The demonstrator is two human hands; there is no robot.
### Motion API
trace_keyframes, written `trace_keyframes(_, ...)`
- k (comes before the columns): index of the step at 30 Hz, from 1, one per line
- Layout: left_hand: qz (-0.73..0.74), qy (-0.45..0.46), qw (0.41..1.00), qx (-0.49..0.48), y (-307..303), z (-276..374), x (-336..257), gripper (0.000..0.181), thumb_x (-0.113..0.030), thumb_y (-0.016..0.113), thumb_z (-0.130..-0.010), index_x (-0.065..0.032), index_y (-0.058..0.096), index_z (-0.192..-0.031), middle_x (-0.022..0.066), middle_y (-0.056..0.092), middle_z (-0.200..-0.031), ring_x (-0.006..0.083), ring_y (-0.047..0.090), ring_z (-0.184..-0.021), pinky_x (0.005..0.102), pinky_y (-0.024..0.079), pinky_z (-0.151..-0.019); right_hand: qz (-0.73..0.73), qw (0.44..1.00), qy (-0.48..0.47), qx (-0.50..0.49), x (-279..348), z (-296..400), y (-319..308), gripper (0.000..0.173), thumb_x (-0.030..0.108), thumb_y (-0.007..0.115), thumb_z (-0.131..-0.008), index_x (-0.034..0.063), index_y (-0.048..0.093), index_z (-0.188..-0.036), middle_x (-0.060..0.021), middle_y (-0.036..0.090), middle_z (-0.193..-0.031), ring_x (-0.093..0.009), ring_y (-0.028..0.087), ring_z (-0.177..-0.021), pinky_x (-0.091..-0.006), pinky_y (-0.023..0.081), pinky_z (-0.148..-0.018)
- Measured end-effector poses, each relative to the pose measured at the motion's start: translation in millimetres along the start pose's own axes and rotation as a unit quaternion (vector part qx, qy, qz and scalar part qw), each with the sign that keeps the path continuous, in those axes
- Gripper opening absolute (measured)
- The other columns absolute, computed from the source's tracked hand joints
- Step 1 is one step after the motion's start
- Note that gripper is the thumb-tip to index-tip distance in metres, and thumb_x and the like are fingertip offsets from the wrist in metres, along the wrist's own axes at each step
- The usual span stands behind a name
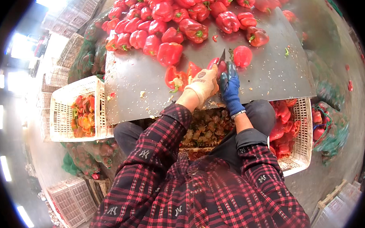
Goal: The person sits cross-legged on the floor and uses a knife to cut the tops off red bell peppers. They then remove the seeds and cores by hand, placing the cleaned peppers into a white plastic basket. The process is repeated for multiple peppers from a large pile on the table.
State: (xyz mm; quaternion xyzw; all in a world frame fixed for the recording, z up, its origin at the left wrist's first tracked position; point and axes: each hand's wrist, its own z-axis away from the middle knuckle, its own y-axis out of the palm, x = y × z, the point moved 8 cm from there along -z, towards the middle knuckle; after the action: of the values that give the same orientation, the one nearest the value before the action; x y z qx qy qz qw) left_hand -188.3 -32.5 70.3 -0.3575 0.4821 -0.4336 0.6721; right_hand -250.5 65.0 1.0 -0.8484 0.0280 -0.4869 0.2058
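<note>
My left hand, in a cream glove, is closed around a knife whose handle is hidden in the fist. The dark knife blade points up and away, against a red bell pepper piece between my hands. My right hand, in a blue glove with a dark coated palm, grips that piece from the right. Just left of my left hand lies a cut-open red pepper with its seed core and green stem showing. A further cut piece touches it. A whole red pepper rests beyond my right hand.
A large pile of red peppers covers the far part of the metal table, which is strewn with seeds. Plastic crates of cut peppers stand left and right. Scraps fill a container between my knees. Mesh sacks lie around.
</note>
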Motion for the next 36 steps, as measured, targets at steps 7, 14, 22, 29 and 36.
trace_keyframes(7, 0.123, -0.053, 0.991, -0.027, 5.0, 8.4, -10.7, 0.044, -0.006, 0.055, -0.085, 0.0060, 0.052, -0.126, 0.0269, 0.067, -0.088, 0.0435, 0.067, -0.088, 0.0495, 0.052, -0.075, 0.020, 1.000, 0.007, -0.015, -13.4, 1.6, -7.3, 0.051, 0.023, 0.052, -0.097, -0.0028, 0.046, -0.141, -0.0252, 0.049, -0.140, -0.041, 0.043, -0.133, -0.0457, 0.032, -0.114)
trace_keyframes(14, 0.046, 0.058, 0.978, -0.194, 10.5, -2.5, -6.7, 0.044, -0.001, 0.055, -0.086, 0.0031, 0.049, -0.129, 0.0154, 0.058, -0.064, 0.0288, 0.062, -0.061, 0.0430, 0.046, -0.055, -0.043, 0.998, 0.030, -0.023, 1.8, -1.8, -2.5, 0.051, 0.025, 0.053, -0.097, -0.0028, 0.046, -0.140, -0.0266, 0.050, -0.139, -0.042, 0.045, -0.131, -0.0461, 0.033, -0.113)
trace_keyframes(22, 0.068, -0.037, 0.995, -0.062, -0.3, -19.2, 10.8, 0.071, -0.009, 0.062, -0.082, -0.0001, 0.034, -0.147, 0.0297, 0.064, -0.088, 0.0435, 0.065, -0.084, 0.0482, 0.049, -0.074, -0.023, 0.999, 0.021, -0.024, -2.2, -17.6, 0.0, 0.052, 0.028, 0.054, -0.097, -0.0017, 0.048, -0.139, -0.0257, 0.049, -0.140, -0.042, 0.044, -0.132, -0.0457, 0.032, -0.114)
trace_keyframes(29, 0.230, -0.061, 0.929, -0.282, -43.3, 35.7, 56.5, 0.067, -0.001, 0.062, -0.080, -0.0021, 0.044, -0.145, 0.0111, 0.066, -0.084, 0.0183, 0.064, -0.071, 0.0336, 0.052, -0.065, 0.140, 0.985, -0.059, -0.078, 20.4, -68.0, -58.8, 0.050, 0.025, 0.055, -0.094, -0.0072, 0.052, -0.132, -0.0266, 0.054, -0.134, -0.043, 0.052, -0.123, -0.0477, 0.041, -0.106)
trace_keyframes(36, 0.253, 0.015, 0.945, -0.206, -67.2, -13.1, -25.4, 0.065, -0.007, 0.060, -0.081, 0.0024, 0.040, -0.142, 0.0281, 0.067, -0.085, 0.0438, 0.067, -0.077, 0.0493, 0.050, -0.068, 0.184, 0.978, 0.054, -0.085, -87.5, -108.7, -70.6, 0.038, 0.026, 0.055, -0.094, 0.0016, 0.063, -0.121, -0.0266, 0.066, -0.102, -0.042, 0.064, -0.095, -0.0486, 0.050, -0.084)
